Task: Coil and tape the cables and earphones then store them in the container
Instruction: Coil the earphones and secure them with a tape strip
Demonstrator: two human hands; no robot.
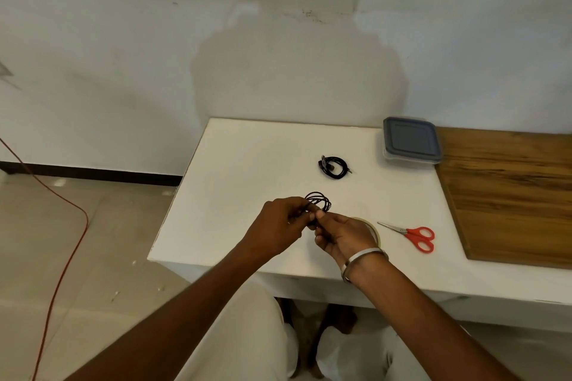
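Above the white table (241, 164), my left hand (278, 226) and my right hand (343, 235) meet and both pinch a small coil of black cable (318, 201), whose loops stick up above my fingers. A second black coil (333, 166) lies flat further back on the table. A clear container with a grey lid (410, 141), closed, stands at the back right. A roll of clear tape (373, 227) lies on the table, mostly hidden behind my right hand.
Red-handled scissors (414, 235) lie to the right of my right hand. A wooden board (507, 195) covers the table's right part. An orange cord (68, 226) runs across the floor at the left. My knees are under the table's front edge.
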